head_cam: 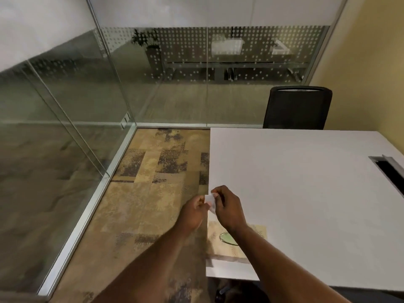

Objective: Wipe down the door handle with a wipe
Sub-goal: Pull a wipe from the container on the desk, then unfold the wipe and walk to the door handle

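Both of my hands hold a small white wipe [210, 201] at the left edge of the white table [306, 193]. My left hand [193, 212] pinches its left side and my right hand [226, 207] pinches its top and right side. The wipe looks folded or bunched between the fingers. A tan pack with a green oval lid [231, 240] lies on the table just under my right wrist. No door handle is in view.
Glass partition walls [87, 95] with metal floor rails [87, 215] run along the left and the back. Patterned carpet [157, 182] lies between the glass and the table. A black chair [297, 108] stands behind the table. A cable slot [389, 169] is at the table's right.
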